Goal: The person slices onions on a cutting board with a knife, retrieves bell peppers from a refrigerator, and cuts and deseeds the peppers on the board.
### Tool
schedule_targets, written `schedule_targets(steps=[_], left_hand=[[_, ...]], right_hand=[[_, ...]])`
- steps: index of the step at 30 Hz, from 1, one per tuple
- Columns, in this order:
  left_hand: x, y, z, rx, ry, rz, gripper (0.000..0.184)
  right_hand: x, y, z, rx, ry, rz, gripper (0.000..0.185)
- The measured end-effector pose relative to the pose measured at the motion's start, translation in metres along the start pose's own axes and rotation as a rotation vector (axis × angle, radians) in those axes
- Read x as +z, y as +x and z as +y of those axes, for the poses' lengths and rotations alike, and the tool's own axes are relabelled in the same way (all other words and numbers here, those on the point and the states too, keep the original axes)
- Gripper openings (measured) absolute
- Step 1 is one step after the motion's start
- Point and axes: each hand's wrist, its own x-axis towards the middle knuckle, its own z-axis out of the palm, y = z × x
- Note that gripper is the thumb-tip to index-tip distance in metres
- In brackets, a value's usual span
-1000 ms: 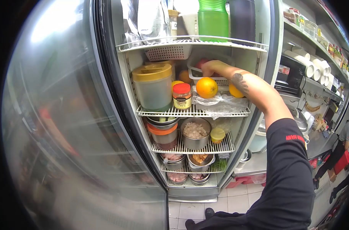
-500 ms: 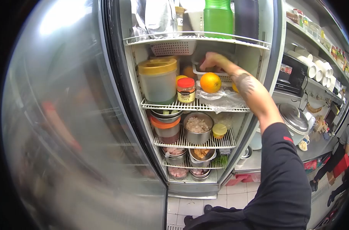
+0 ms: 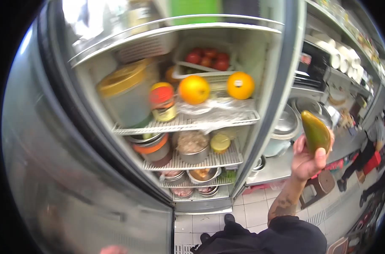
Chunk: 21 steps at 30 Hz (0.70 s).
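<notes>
My right hand [image 3: 309, 163] is raised to the right of the open fridge, its fingers and thumb wrapped round a long, smooth green-and-yellow mango [image 3: 315, 131] with the pointed end up. At the bottom edge, in front of the glass door, only a small part of my left hand [image 3: 114, 250] shows; its fingers are cut off. On the upper fridge shelf, a white basket [image 3: 209, 75] holds several tomatoes [image 3: 206, 58]. Two oranges [image 3: 194, 89] lie before it on crumpled plastic wrap [image 3: 218, 111], beside a red-lidded jar [image 3: 163, 101].
The fridge's glass door [image 3: 74, 169] stands open on the left. Lower shelves carry a metal pot [image 3: 193, 152] and tubs of food. A counter [image 3: 266, 166] with a metal-lidded pot [image 3: 284, 122] is on the right; a person [image 3: 372, 144] stands farther off.
My right hand has come out of the upper shelf to the right and now holds the mango. The basket's tomatoes are uncovered. My view has shifted, and part of my left hand appears below.
</notes>
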Motion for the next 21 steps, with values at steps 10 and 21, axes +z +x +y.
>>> schedule_targets(steps=[10, 21], left_hand=[[0.251, 0.065, 0.071, 0.124, -0.614, -0.605, 0.02], [0.442, 0.147, 0.022, 0.111, -0.349, -1.0, 0.014]], right_hand=[[-0.116, 0.036, 0.061, 0.003, -0.57, -0.139, 0.058], [-0.389, -0.117, 0.223, 0.802, -1.125, 0.31, 0.048]])
